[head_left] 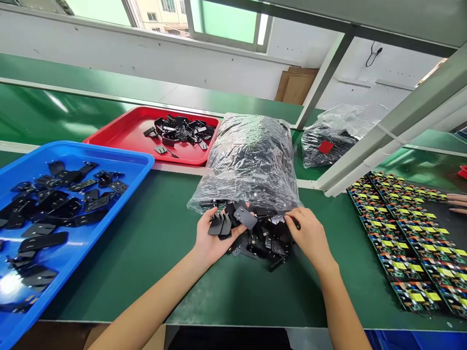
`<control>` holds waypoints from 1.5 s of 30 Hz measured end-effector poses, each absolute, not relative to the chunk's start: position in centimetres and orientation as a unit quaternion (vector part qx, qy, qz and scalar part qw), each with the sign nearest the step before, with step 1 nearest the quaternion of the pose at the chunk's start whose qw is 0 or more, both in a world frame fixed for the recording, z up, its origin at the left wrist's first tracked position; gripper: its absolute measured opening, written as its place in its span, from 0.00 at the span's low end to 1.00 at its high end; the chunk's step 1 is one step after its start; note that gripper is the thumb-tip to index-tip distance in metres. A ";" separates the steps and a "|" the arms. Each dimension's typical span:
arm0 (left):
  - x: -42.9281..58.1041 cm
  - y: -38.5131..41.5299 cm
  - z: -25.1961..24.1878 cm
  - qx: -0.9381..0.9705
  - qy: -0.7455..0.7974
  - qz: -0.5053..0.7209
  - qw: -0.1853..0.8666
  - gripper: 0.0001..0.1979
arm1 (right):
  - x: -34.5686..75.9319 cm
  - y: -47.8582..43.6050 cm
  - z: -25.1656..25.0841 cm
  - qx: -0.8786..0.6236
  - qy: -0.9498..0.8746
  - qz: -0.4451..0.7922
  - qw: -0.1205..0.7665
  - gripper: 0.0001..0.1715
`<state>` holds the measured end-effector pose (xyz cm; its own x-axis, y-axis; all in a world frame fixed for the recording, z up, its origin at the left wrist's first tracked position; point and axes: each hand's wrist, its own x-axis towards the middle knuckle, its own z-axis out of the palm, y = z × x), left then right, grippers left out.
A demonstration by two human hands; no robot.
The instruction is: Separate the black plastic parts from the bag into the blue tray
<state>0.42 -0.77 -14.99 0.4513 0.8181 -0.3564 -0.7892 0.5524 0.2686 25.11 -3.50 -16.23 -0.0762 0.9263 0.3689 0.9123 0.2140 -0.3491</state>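
Note:
Several flat black plastic parts rest in my left hand, its fingers curled round them. At the mouth of a large clear plastic bag full of black parts, my right hand pinches with thumb and forefinger. A small dark piece shows at those fingertips, too small to name, and the bag's edge lies close by. Below and between the hands, a loose heap of black plastic parts has spilled from the bag onto the green table.
A blue tray of black parts stands at the left, a red tray of similar parts behind it. Circuit boards lie at the right, near another person's fingers. A second bag sits behind a metal post.

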 end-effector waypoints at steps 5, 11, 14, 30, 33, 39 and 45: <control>0.6 -0.9 -15.0 0.021 0.240 0.468 0.850 0.24 | 25.6 -3.2 -17.5 -0.649 -0.729 -0.009 0.218 0.20; 0.5 -1.1 -15.1 0.022 0.212 0.435 0.875 0.29 | 25.8 -3.2 -17.7 -0.652 -0.717 0.046 0.243 0.16; 0.6 -1.3 -15.2 0.040 0.194 0.412 0.889 0.29 | 25.7 -3.1 -17.3 -0.655 -0.701 0.074 0.272 0.11; 1.3 -1.7 -15.3 0.069 0.207 0.368 0.904 0.23 | 20.2 -5.2 -16.0 -0.428 -0.733 0.139 0.509 0.10; 1.1 -1.6 -15.1 0.063 0.212 0.380 0.898 0.25 | 19.9 -5.2 -15.8 -0.431 -0.746 0.124 0.491 0.10; 0.8 -1.5 -14.8 0.045 0.207 0.399 0.892 0.27 | 19.8 -5.0 -15.7 -0.429 -0.751 0.116 0.489 0.12; 0.9 -1.6 -14.7 0.042 0.194 0.399 0.895 0.28 | 19.4 -5.0 -16.1 -0.415 -0.752 0.121 0.498 0.14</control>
<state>0.91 -1.61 -14.68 0.6065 0.7303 -0.3144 -0.6973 0.6785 0.2309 19.42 -4.99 -16.08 -0.1600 0.7442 0.6486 0.5040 0.6265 -0.5946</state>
